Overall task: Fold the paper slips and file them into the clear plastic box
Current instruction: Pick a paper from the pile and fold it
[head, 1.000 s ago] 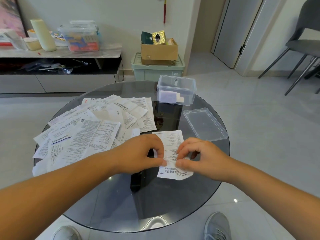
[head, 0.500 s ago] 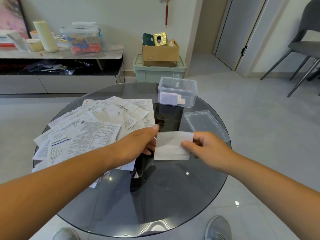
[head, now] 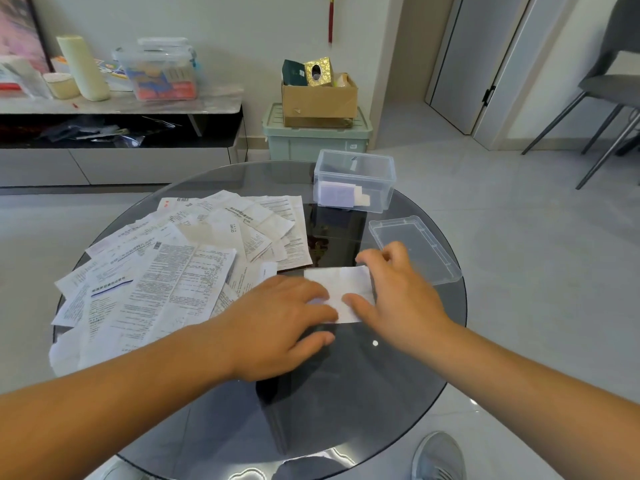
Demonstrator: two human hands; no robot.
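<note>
The paper slip (head: 349,284) near the clear box (head: 382,188) is being creased under the flat left hand (head: 277,320) and flat right hand (head: 401,292), and next probably needs pinching up.

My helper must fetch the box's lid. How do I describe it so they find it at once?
Start at the round glass table; go to its right edge, past the right hand. The lid lies flat there, shallow, unlike the taller clear box behind it holding folded slips.
</note>
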